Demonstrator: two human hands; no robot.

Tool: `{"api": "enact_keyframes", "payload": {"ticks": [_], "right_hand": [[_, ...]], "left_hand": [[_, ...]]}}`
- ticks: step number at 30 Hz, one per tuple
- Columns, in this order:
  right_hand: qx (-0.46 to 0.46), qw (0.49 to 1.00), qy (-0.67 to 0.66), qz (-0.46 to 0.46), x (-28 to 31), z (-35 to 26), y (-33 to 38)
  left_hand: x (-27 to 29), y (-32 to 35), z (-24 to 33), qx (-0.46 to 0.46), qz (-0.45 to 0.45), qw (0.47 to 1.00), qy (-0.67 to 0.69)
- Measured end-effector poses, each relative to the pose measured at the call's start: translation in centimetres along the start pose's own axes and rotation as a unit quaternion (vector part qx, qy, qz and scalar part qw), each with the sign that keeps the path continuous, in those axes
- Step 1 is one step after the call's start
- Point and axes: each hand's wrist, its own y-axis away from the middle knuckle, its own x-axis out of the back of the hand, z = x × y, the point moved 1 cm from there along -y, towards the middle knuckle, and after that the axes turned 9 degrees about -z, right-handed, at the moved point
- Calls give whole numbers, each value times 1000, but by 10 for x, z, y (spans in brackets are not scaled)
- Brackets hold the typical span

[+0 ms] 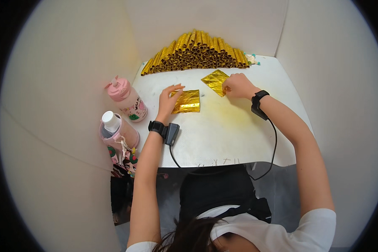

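On the white tabletop (231, 138), two gold foil squares lie flat: the near square (190, 102) roughly straight to the table, the far square (213, 81) turned cornerwise. Left hand (168, 103): at the near square's left edge, fingers loosely extended and apart, nothing seen held; contact cannot be confirmed. Right hand (240, 86): curled at the far square's right side; whether it pinches the foil cannot be told. Behind both, gold rolls (197, 52) stand stacked in a mound. Two pink bottles (134, 105) stand left.
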Motion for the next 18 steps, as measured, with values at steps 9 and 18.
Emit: {"api": "enact_keyframes", "payload": {"ticks": [9, 18], "right_hand": [[-55, 994, -70, -68, -27, 0, -64], [-18, 985, -125, -118, -29, 7, -87]], "left_hand": [[-2, -61, -34, -18, -39, 957, -287], [-2, -93, -43, -3, 7, 969, -249]]}}
